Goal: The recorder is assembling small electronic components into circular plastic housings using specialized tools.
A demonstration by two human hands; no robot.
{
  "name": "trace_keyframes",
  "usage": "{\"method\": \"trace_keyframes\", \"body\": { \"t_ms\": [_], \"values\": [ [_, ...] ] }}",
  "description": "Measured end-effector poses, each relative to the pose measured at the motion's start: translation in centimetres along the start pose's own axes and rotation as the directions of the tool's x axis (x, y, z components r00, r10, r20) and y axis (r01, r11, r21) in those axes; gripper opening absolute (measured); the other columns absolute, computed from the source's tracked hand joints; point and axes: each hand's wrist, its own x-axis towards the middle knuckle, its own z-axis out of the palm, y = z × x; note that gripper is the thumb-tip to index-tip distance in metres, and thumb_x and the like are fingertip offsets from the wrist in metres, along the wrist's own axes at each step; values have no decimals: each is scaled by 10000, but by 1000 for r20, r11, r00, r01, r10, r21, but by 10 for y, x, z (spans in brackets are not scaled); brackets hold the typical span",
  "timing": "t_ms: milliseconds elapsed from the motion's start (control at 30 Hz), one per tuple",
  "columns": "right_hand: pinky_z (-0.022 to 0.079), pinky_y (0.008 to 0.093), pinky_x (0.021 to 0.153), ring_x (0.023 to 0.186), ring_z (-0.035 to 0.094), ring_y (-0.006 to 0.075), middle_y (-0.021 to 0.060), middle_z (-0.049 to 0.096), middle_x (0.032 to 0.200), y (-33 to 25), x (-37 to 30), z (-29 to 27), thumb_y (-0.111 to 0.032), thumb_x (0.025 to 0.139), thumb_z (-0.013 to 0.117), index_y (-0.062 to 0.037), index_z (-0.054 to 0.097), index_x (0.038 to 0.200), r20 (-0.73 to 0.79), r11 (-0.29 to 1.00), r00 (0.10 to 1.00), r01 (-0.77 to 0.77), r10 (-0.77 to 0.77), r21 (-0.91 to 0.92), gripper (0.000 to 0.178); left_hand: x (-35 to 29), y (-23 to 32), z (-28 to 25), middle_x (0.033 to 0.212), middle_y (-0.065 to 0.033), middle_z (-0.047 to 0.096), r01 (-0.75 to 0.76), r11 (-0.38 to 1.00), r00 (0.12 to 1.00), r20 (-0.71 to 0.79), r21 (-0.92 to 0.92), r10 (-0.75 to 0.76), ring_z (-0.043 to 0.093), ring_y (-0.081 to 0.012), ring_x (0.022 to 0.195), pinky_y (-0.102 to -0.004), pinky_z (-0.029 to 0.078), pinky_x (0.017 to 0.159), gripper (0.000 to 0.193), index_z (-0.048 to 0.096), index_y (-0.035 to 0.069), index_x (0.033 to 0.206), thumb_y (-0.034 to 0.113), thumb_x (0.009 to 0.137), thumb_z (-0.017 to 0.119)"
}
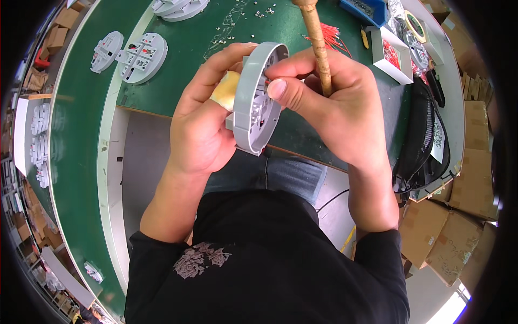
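My left hand (202,119) is closed round a round grey plastic housing (245,102), which stands on edge with its open side turned to the right. A yellow-and-white wrap (225,90) covers the left thumb. Inside the housing are moulded parts and a bit of red, partly hidden by the rim. My right hand (334,102) reaches into the open side with thumb and forefinger together; whether something small is between them cannot be seen. A tan, tape-wrapped rod (318,46) is tucked in the same hand and points up, its lower end against the palm.
Small metal pieces (264,11) and red wires (332,39) lie on the green table (183,46). A white box (389,56), blue bin (367,9) and black case (418,135) sit right. More housings (143,58) rest left, near a green belt (81,162).
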Motion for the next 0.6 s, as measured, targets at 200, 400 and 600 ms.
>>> {"method": "trace_keyframes", "body": {
  "t_ms": [200, 400, 600],
  "values": [
    [517, 210, 727, 798, 640, 73, 31, 699, 891, -1, -2, 3, -26, 893, 774, 18, 716, 1040, 10, 1000, 1000, -14, 14, 13, 164, -6, -9, -5, 1277, -129, 625, -64, 998, 995, -76, 6, 64, 650, -190, 1096, -301, 545, 885, 524, 533, -5, 1399, -83, 889, 438],
    [463, 216, 668, 737, 568, 51, -1, 670, 861, -3, 6, -2, -181, 959, 732, 16, 713, 1017, -19, 994, 998, -55, 54, -100, 206, -7, -15, -12, 1287, -166, 628, -108, 993, 981, -166, -38, 100, 659, -262, 1131, -420, 578, 932, 476, 566, 3, 1352, -86, 896, 461],
    [454, 232, 670, 731, 551, 48, -26, 658, 819, 13, 8, -70, -250, 976, 695, 6, 718, 994, -189, 887, 982, -106, 22, -450, 257, -13, 52, -42, 1253, -187, 651, -256, 905, 788, -469, 341, 399, 687, -343, 1083, -551, 588, 945, 306, 590, 3, 1305, 52, 1019, 494]
  ]
}}
